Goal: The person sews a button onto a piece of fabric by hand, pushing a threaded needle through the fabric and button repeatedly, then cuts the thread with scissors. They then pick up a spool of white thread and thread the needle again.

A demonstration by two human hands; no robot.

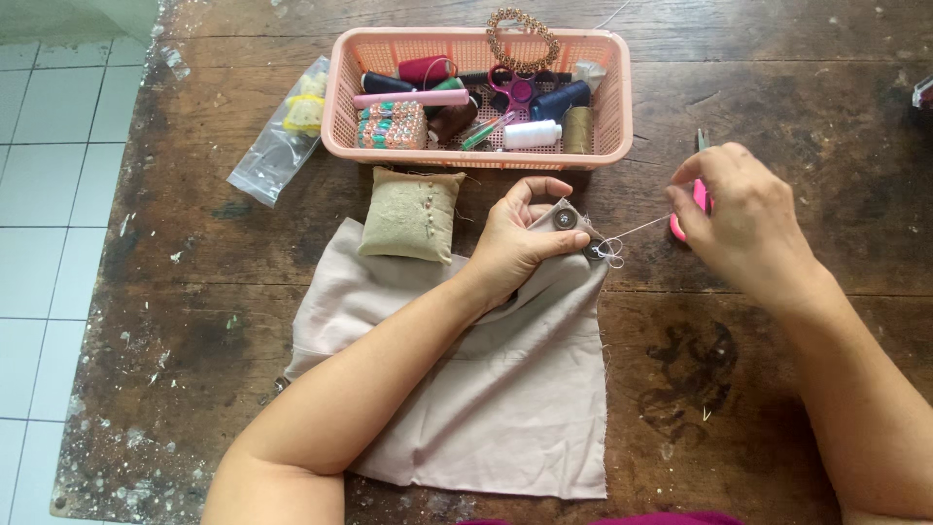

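A beige cloth (505, 389) lies spread on the wooden table. My left hand (520, 238) pinches its upper right corner, the thumb pressing beside a dark button (595, 251); a second dark button (565, 219) sits just above. A thin white thread (637, 230) runs taut from the button to my right hand (743, 219), which pulls it to the right. Pink-handled scissors (698, 199) lie on the table, partly hidden behind that hand. The needle itself cannot be made out.
A beige pincushion (412, 214) rests on the cloth's top edge. Behind it stands a pink plastic basket (622, 107) with thread spools, scissors and a beaded ring. A clear plastic bag (282, 136) lies at its left. White floor tiles (49, 194) border the table's left edge.
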